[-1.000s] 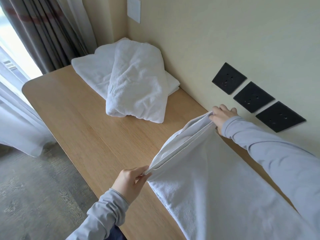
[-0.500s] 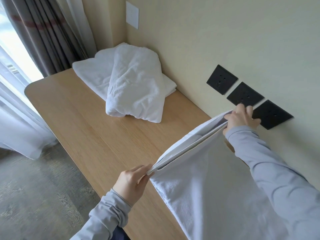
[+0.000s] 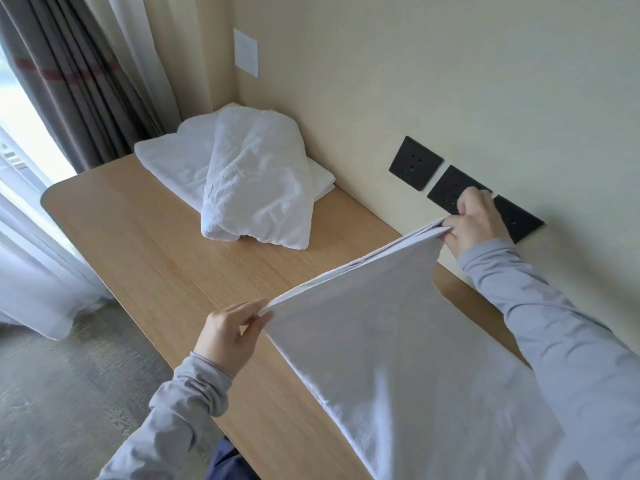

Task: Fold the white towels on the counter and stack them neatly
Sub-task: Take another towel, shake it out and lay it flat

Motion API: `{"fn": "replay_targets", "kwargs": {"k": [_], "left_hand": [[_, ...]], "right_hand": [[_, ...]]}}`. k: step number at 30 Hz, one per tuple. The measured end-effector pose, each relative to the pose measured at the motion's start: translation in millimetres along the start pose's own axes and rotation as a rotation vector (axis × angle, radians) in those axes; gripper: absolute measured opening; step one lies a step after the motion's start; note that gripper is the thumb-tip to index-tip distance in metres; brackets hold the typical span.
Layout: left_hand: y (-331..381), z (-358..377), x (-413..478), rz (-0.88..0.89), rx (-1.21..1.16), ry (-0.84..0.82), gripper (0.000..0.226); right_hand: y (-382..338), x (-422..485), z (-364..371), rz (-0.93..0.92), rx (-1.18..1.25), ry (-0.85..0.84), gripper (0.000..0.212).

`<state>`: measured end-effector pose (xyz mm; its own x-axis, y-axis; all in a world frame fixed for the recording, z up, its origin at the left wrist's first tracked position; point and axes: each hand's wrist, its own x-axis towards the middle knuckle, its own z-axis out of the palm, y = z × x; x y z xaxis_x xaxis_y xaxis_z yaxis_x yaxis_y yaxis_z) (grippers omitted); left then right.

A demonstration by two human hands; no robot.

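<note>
A large white towel (image 3: pixel 398 348) lies stretched over the near right part of the wooden counter (image 3: pixel 149 258). Its doubled top edge is lifted and pulled taut between my hands. My left hand (image 3: pixel 230 336) pinches the near corner at the counter's front edge. My right hand (image 3: pixel 476 223) pinches the far corner close to the wall. Further back on the counter, a rumpled, loosely rolled white towel (image 3: pixel 256 181) lies on top of a flat folded white towel (image 3: pixel 169 164).
Three black wall sockets (image 3: pixel 415 168) sit in a row on the cream wall just behind my right hand. A white switch plate (image 3: pixel 246 51) is higher up. Grey and sheer curtains (image 3: pixel 65 74) hang at the far left. The counter's front edge drops to a grey floor (image 3: pixel 62 393).
Both hands have raised the towel's top edge and pulled it tighter. My right hand moved toward the wall, in front of the sockets. The view has shifted slightly.
</note>
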<state>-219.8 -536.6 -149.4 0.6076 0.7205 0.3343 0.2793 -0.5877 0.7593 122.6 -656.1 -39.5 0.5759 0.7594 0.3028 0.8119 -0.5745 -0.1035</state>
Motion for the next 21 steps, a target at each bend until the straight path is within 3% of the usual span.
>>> {"fn": "replay_targets", "kwargs": {"k": [1,3,8,14,21], "left_hand": [[-2,-2,0,-0.015,0.008,-0.010,0.015],[-4,-5,2,-0.033,0.016,-0.020,0.015],[4,-13,24,-0.095,0.002,0.055,0.015],[36,-38,67,-0.063,-0.021,0.081,0.019],[115,-77,136,0.196,-0.031,0.120,0.020]], "right_hand": [[1,1,-3,-0.108,-0.123,-0.046,0.012],[3,5,-5,-0.205,-0.280,-0.103,0.015],[3,20,-19,-0.088,-0.183,-0.084,0.026],[15,13,-67,-0.067,-0.036,0.109,0.022],[40,4,-157,-0.037,0.052,0.414,0.020]]}}
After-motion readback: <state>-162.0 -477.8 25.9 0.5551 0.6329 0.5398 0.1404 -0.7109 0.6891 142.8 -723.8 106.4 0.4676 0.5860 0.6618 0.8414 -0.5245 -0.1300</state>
